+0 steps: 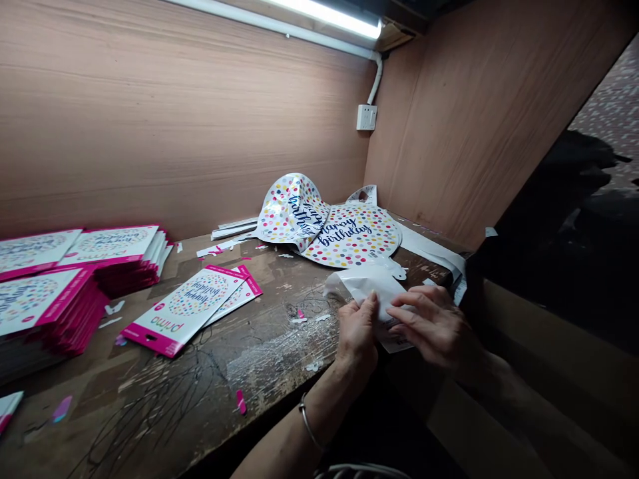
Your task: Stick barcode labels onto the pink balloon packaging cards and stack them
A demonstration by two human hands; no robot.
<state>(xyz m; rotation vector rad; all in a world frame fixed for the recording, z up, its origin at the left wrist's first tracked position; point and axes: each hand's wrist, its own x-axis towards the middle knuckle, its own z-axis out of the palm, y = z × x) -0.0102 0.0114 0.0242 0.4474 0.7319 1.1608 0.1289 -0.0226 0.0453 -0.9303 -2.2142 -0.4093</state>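
My left hand (pixel 357 332) is closed on a folded white sheet (pixel 377 285), its thumb pressed on top near the table's front edge. From the other side, my right hand (pixel 433 326) grips the same sheet with bent fingers along its right edge. Part of the sheet's lower side is hidden by the fingers. Just beyond the hands lie flat round foil balloons (pixel 357 236) with coloured dots and "happy birthday" lettering; the upper one (pixel 289 206) is creased and curled up.
Two pink-and-white balloon packets (pixel 192 303) overlap mid-table. Stacks of similar packets (pixel 44 313) stand at the left. Paper scraps (pixel 241 402) and dark threads (pixel 150 406) litter the worn tabletop (pixel 259 352). Wooden panels (pixel 200 120) close off the back and right, with a wall socket (pixel 367 117).
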